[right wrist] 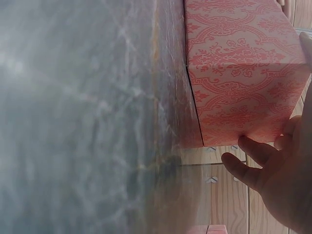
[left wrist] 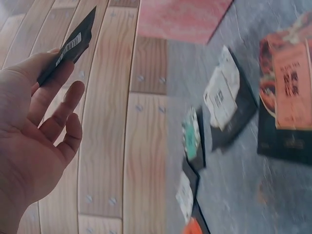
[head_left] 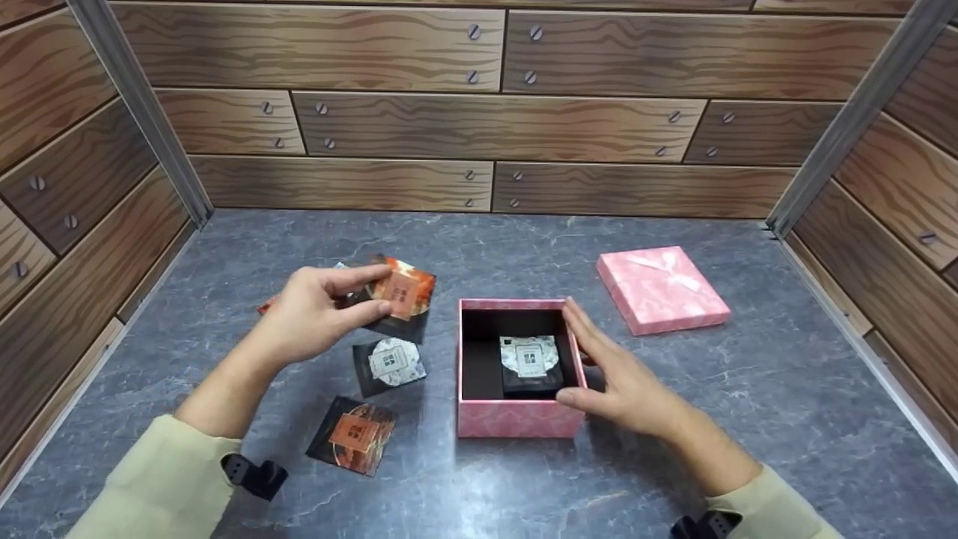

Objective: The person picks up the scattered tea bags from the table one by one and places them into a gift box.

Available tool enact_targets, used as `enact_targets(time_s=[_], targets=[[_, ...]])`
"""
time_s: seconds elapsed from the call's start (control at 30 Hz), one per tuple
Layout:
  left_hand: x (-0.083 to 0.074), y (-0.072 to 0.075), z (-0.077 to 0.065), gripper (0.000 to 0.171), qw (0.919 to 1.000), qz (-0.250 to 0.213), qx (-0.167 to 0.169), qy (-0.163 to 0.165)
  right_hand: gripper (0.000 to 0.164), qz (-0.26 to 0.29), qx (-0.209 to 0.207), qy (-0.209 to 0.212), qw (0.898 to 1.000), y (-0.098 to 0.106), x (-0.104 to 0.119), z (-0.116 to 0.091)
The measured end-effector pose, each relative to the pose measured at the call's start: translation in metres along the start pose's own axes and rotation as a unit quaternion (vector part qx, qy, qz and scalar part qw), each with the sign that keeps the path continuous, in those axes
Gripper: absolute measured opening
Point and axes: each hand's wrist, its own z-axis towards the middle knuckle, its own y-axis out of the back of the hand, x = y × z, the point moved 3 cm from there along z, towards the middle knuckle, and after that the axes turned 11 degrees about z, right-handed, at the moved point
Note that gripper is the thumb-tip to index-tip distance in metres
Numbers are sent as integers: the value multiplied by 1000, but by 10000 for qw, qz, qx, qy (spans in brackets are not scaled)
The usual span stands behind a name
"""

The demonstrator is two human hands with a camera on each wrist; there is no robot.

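My left hand (head_left: 310,314) pinches a flat black and orange sachet (head_left: 408,288) between thumb and fingers, above the table left of the pink box. In the left wrist view this sachet (left wrist: 73,46) shows its dark, barcoded back, while the other fingers curl loosely. The open pink box (head_left: 516,419) has a black inside, where a black and white sachet (head_left: 530,358) lies. At the box's right front corner my right hand (head_left: 617,382) grips it, thumb over the front rim and fingers along the right wall. In the right wrist view, fingertips touch the patterned wall (right wrist: 248,102).
Nearer me on the left lie a white-patterned sachet (head_left: 397,361) and an orange one (head_left: 361,436). Several more, including a green-labelled sachet (left wrist: 191,136), lie beneath the left hand. The pink lid (head_left: 662,288) with a bow sits back right. Wood-patterned walls (head_left: 494,123) enclose the table.
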Motion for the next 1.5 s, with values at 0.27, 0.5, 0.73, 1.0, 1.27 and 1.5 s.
enact_targets(time_s=[0.27, 0.5, 0.73, 1.0, 1.27, 1.5], targets=[[-28, -15, 16, 38, 9980, 218, 13, -601, 104, 37, 20, 9, 10000, 1, 1, 2], [-45, -33, 27, 44, 9960, 361, 270, -773, 103, 62, -9, -5, 10000, 0, -1, 2], [-56, -52, 36, 43, 9948, 470, 355, -835, 103, -1, -34, -29, 10000, 0, -1, 1], [-62, -77, 42, 46, 9912, 631, 634, -976, 104, 1, -29, -50, 10000, 0, 0, 1], [-68, -103, 41, 47, 9811, 876, 1115, -1313, 103, 116, 24, -150, 9998, 0, 0, 1], [-76, -130, 45, 14, 9619, 1419, 1339, -1917, 103, 161, 48, -90, 9998, 1, 0, 1]])
